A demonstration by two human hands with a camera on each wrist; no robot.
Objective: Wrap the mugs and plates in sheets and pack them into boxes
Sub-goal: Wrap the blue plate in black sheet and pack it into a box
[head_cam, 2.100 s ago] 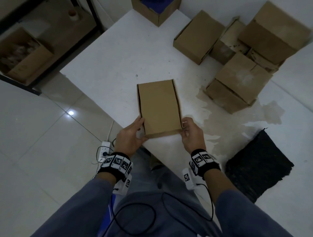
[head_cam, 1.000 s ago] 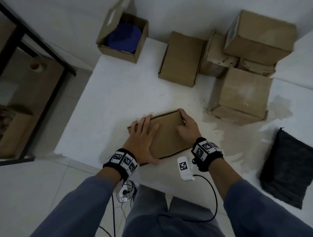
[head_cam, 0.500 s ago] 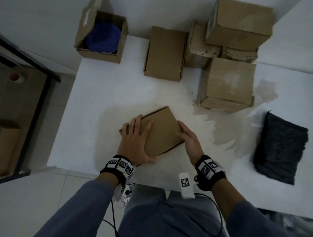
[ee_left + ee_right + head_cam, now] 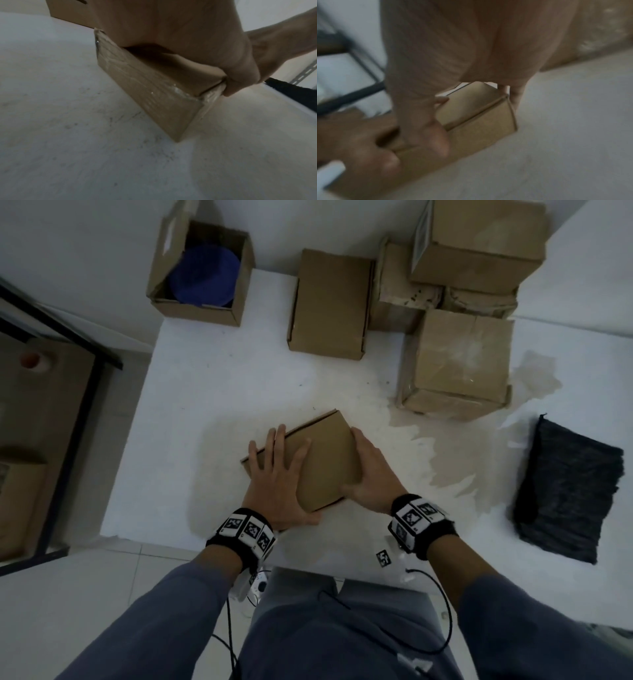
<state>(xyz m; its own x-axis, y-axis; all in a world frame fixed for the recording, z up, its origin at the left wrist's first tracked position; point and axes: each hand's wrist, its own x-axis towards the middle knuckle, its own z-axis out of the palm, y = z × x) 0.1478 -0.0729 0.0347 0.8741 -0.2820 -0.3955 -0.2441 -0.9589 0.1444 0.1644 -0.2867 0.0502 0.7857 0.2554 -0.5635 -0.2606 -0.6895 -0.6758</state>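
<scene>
A closed cardboard box (image 4: pixel 318 460) lay on the white counter (image 4: pixel 212 392), turned at an angle to its near edge, and both hands were on it. The left hand (image 4: pixel 277 477) lay flat over the lid, fingers straight and spread, its thumb reaching round the near corner; the left wrist view showed that thumb against the box's end wall. This grip was wide, pressing rather than clasping. The right hand (image 4: pixel 370 470) cupped the opposite side, fingers bent over the far right corner and thumb lying on the lid near the near edge, so its grip held the box. In the right wrist view, blurred, the fingertips (image 4: pixel 513 97) hooked down the far wall.

Beyond the grip, against the wall, stood an open box (image 4: pixel 202 272) with something round and blue (image 4: pixel 205 277) inside; whether it was a plate I could not tell. To the right of that, straight ahead of the hands, lay another closed flat box (image 4: pixel 329 306). Farther right sat a stack of cartons (image 4: pixel 462 302), the nearest one (image 4: pixel 459 364) just beyond the right hand. Well to the right of the grip a dark folded cloth (image 4: pixel 568 494) lay on the counter, with a brownish stain (image 4: pixel 445 453) between it and the held box.
</scene>
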